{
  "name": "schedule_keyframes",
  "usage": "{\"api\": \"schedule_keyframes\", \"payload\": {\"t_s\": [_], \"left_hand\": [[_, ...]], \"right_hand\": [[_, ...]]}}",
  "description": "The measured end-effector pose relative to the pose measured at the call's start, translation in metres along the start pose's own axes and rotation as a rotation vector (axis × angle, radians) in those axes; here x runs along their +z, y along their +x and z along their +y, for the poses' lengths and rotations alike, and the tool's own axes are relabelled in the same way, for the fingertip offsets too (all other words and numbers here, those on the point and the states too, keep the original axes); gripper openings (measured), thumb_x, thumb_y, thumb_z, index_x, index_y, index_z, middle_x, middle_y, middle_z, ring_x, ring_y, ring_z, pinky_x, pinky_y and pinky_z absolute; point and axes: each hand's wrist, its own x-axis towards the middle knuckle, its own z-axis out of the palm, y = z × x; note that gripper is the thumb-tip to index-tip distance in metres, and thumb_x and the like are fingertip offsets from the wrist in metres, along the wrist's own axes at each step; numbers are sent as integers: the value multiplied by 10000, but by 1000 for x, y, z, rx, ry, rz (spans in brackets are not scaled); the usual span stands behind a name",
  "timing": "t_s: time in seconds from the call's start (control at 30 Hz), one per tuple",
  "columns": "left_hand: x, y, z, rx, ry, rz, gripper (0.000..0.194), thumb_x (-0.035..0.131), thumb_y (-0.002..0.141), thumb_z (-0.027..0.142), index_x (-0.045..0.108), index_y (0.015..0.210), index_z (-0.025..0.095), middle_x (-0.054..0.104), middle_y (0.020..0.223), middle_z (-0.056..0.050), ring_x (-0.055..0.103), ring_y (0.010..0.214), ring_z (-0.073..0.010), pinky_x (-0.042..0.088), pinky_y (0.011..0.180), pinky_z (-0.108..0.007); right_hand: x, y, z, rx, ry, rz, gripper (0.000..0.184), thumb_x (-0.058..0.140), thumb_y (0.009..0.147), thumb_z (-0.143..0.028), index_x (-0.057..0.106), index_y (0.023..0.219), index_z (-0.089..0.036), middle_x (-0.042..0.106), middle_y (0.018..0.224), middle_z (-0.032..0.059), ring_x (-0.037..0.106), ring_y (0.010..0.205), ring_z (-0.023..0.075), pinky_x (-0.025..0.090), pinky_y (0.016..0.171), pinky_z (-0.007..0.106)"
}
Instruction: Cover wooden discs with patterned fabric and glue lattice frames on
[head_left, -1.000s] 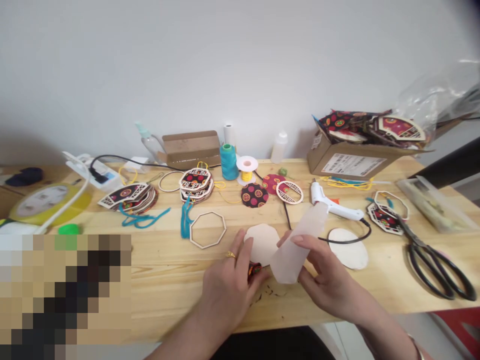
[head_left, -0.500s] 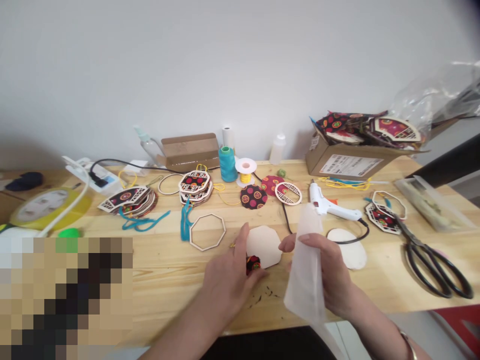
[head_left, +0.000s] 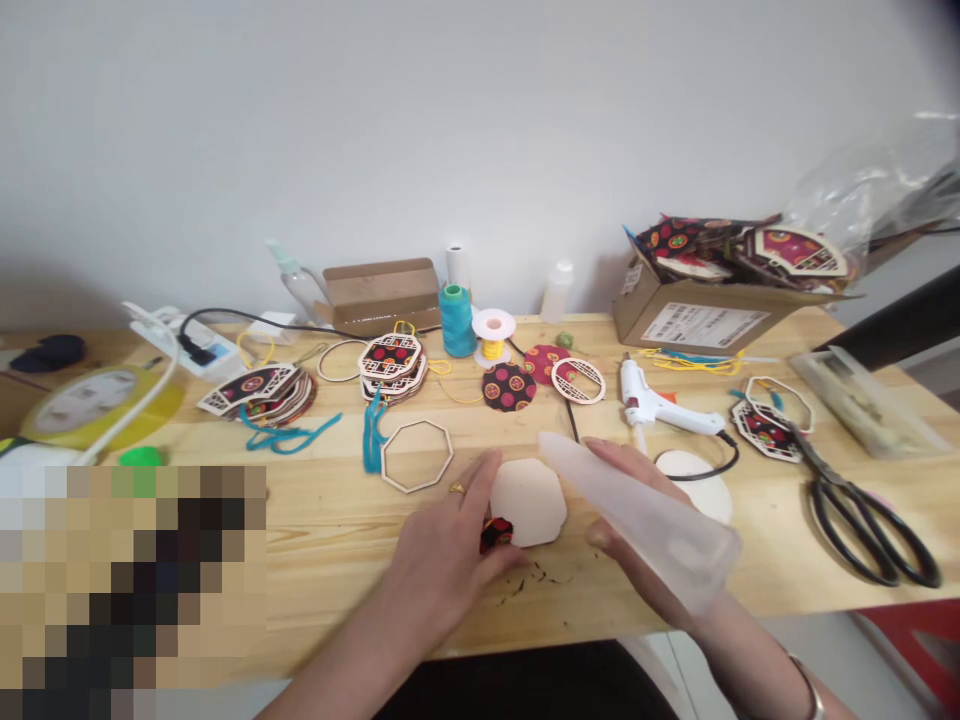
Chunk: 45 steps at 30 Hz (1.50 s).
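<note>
In the head view, my left hand (head_left: pixel 450 530) grips the left edge of a whitish octagonal card (head_left: pixel 531 500) lying on the table. A scrap of dark patterned fabric (head_left: pixel 496 534) shows between its thumb and fingers, at the card's lower left. My right hand (head_left: pixel 634 560) is closed around a tapered, translucent white squeeze bottle (head_left: pixel 660 520). The bottle's narrow end points up and left, just above the card's right side. Parts of my right fingers are hidden behind it. Small dark shreds lie on the wood below the card.
An octagonal wooden frame (head_left: pixel 417 456) lies left of the card. To the right are a white glue gun (head_left: pixel 667 408), a pale card piece (head_left: pixel 701 490) and black-handled scissors (head_left: pixel 862 520). Behind stand a teal thread spool (head_left: pixel 456 322) and a cardboard box (head_left: pixel 697 320) of fabric pieces.
The squeeze bottle has tipped from nearly upright to slanting, its narrow end swinging left toward the card and its wide end right. My left hand stays at the card's left edge.
</note>
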Motion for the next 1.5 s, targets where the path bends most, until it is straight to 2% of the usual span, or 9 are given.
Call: {"api": "schedule_keyframes", "payload": {"t_s": [0.07,0.13,0.2,0.33,0.43,0.57,0.73,1.0,1.5], "left_hand": [[3,-3,-1,63,-39,165,565,628,817,362,406,1313,207,588,1283,-114,644,1042,-247,548,771,-345],[7,-8,1,134,-60,282,376,554,870,298,489,1227,200,636,1189,-92,660,994,-212,551,760,-307],[11,-14,6,210,-27,325,284,486,890,226,538,1166,186,675,1081,-82,686,870,-189,554,682,-283],[15,-22,15,333,97,374,251,429,867,128,604,1046,149,710,904,-71,672,646,-173,517,519,-272],[14,-23,19,373,135,411,254,433,841,75,628,992,136,715,877,-68,647,578,-156,501,490,-263],[14,-23,18,374,144,402,284,406,829,69,650,962,128,719,909,-90,653,595,-163,512,493,-270],[20,-25,14,331,163,376,294,413,830,84,663,978,134,717,1002,-104,664,619,-190,525,487,-307],[23,-27,14,321,172,363,296,445,804,63,655,999,139,708,1031,-99,650,611,-190,507,482,-313],[21,-26,15,322,168,342,285,453,809,45,636,1005,141,711,975,-80,638,603,-167,482,491,-281]], "right_hand": [[2,3,-1,33,-29,57,417,686,780,-365,604,1178,-273,623,948,51,638,842,205,557,709,318],[5,4,0,78,-35,109,335,670,790,-329,634,1106,-223,608,966,69,631,879,210,553,735,329],[10,5,2,93,-20,130,275,668,788,-279,638,1050,-200,630,990,77,635,905,216,547,768,342],[18,11,5,170,55,105,244,679,780,-262,626,1010,-198,690,982,77,664,867,223,553,786,370],[20,20,2,261,106,61,182,676,777,-287,628,924,-190,706,869,68,677,751,207,578,672,333],[22,33,-3,316,148,4,145,664,776,-299,606,840,-182,693,747,51,660,628,177,563,554,283],[27,37,-4,298,142,-34,128,649,785,-288,594,823,-179,683,752,51,646,633,165,557,570,281],[34,39,-1,232,-33,-69,136,658,769,-296,609,810,-176,685,727,42,632,640,155,514,578,266],[33,42,0,157,-148,-78,141,645,772,-311,567,750,-195,634,641,5,556,551,123,445,516,236]]}}
